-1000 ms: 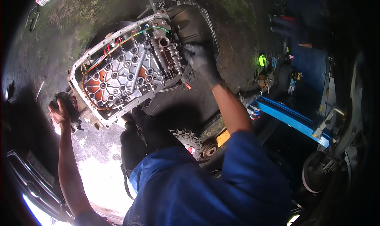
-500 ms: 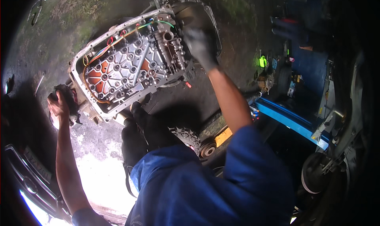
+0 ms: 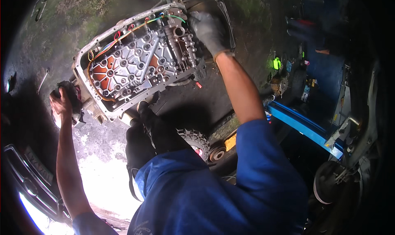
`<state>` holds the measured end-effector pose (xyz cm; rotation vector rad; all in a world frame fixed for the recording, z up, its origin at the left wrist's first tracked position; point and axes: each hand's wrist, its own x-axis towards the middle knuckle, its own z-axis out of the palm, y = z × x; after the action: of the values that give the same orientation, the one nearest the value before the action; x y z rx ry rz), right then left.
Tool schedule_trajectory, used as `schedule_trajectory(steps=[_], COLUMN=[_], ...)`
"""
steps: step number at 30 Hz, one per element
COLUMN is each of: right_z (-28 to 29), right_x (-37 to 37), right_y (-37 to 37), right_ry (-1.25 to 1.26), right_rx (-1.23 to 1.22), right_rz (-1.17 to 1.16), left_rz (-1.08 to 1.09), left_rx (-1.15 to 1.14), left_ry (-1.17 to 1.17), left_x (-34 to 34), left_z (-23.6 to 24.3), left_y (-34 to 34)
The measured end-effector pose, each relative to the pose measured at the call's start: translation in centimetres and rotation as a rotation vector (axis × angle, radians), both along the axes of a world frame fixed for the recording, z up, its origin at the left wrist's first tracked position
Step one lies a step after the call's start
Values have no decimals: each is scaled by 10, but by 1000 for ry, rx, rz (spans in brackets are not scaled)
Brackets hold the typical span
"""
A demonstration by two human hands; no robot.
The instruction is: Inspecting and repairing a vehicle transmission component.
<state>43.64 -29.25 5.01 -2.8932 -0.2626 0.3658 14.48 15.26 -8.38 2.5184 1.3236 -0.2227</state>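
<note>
A transmission housing (image 3: 140, 64) lies on the stained floor with its underside open, showing a metal valve body, orange patches and coloured wires. My gloved right hand (image 3: 207, 31) is closed at the housing's upper right end, beside the valve body; what its fingers grip is unclear. My bare left hand (image 3: 62, 103) holds a dark, crumpled rag-like thing (image 3: 72, 97) against the opposite end of the housing. My dark-clad legs (image 3: 148, 132) stand just below the housing.
A treaded tyre (image 3: 193, 138) and a round metal part (image 3: 217, 152) lie below right. A blue lift beam (image 3: 304, 128) runs along the right, near a bright green object (image 3: 276, 63) and assorted parts. A car's front bumper (image 3: 33, 185) is at lower left.
The housing has shifted up and to the right in the picture, away from me, with both hands at its ends. My right arm reaches farther forward.
</note>
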Motion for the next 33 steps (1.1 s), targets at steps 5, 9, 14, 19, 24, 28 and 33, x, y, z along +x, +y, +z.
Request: schedule_trajectory(steps=[5, 9, 14, 19, 24, 28, 33], right_z=[-27, -37, -25, -18, -5, -9, -33], right_x=[-69, -13, -37, -67, -24, -96, -37], right_y=[-89, -75, -62, -97, -25, -89, -83], right_ry=[-29, -438, -310, -230, -131, -63, -434], right_rx=[206, 209, 314, 179, 35, 257, 180], right_rz=[65, 367, 291, 221, 39, -15, 275], left_rz=[9, -20, -25, -6, -14, 8, -6], left_rx=[-21, -37, -39, -42, -28, -49, -65], left_ry=[-25, -48, -39, -57, -20, -27, -57], left_x=[10, 24, 5, 15, 0, 3, 20], left_z=[0, -9, -10, -9, -13, -7, -15], left_y=[-6, -11, 3, 5, 14, 7, 1])
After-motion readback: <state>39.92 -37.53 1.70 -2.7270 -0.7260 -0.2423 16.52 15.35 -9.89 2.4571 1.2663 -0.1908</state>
